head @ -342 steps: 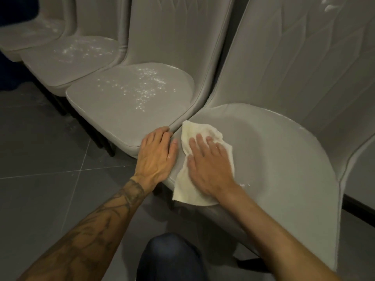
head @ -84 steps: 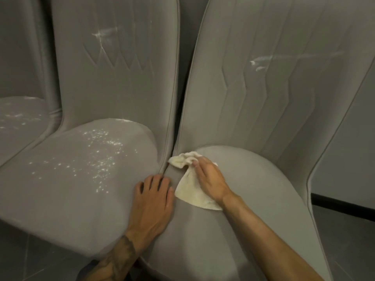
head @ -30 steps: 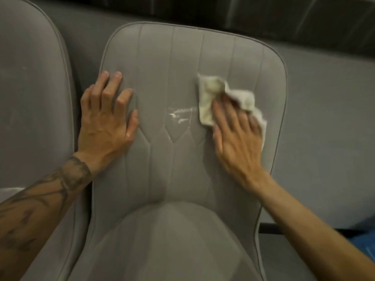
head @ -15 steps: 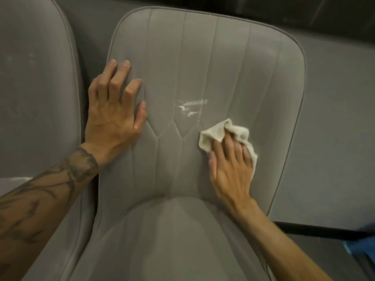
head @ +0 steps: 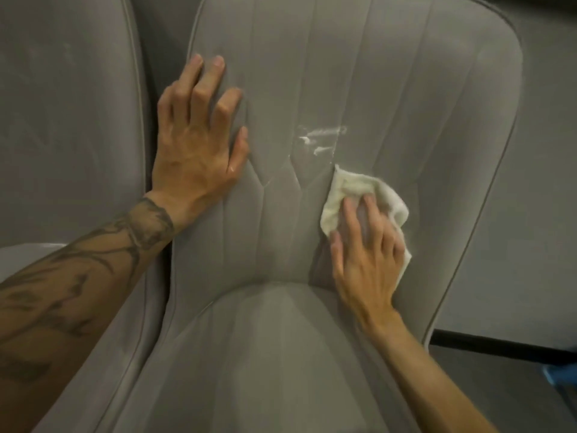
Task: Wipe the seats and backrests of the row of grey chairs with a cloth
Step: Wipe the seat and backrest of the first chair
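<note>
A grey padded chair fills the view, its backrest (head: 390,89) upright and its seat (head: 265,354) below. A white smear (head: 321,139) marks the middle of the backrest. My right hand (head: 365,254) presses a crumpled cream cloth (head: 352,189) flat against the lower right of the backrest, just below and right of the smear. My left hand (head: 199,142) lies flat with fingers spread on the backrest's left edge, holding nothing. A second grey chair (head: 68,120) stands close on the left, its backrest faintly streaked.
A grey wall (head: 543,198) runs behind the chairs on the right, with a dark baseboard (head: 499,345) at its foot. A blue object (head: 562,376) shows at the right edge near the floor.
Since a second ago my right hand has slid the cloth down from the upper right of the backrest to its lower right. My left hand has stayed put.
</note>
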Available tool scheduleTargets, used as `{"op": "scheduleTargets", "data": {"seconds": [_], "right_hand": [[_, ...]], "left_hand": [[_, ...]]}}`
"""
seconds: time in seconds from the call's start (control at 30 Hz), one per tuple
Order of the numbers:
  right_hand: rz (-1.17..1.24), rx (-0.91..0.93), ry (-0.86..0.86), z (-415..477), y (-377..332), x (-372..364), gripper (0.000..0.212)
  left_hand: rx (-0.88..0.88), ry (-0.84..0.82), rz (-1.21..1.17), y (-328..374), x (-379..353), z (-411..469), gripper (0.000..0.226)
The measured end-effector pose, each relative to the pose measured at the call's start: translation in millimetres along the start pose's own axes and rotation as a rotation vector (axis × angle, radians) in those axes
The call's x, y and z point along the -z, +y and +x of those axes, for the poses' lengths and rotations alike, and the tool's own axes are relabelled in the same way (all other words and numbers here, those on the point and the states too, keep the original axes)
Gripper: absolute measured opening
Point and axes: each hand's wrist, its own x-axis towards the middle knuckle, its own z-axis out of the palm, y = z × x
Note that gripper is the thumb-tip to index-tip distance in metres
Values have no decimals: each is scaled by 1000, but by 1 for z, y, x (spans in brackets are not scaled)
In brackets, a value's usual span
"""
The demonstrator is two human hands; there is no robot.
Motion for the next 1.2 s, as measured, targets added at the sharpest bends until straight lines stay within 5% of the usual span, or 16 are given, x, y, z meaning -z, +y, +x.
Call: {"op": "scheduleTargets", "data": {"seconds": [0.17, 0.4, 0.6, 0.8, 1.2], "right_hand": [[-127, 21, 91, 60, 13, -3, 62], [-24, -58, -66, -20, -15, -24, 63], [-84, -120, 103, 42, -10, -24, 63], [-8, -123, -57, -46, -24, -41, 61], [-32, -163, -94, -51, -33, -44, 65]], "left_hand": [[8, 8, 14, 1, 0, 0, 44], [2, 31, 9, -1, -2, -1, 44], [5, 27, 19, 0, 0, -1, 44], [-4, 13, 33, 1, 1, -1, 42], [11, 37, 27, 1, 1, 1, 41]]}}
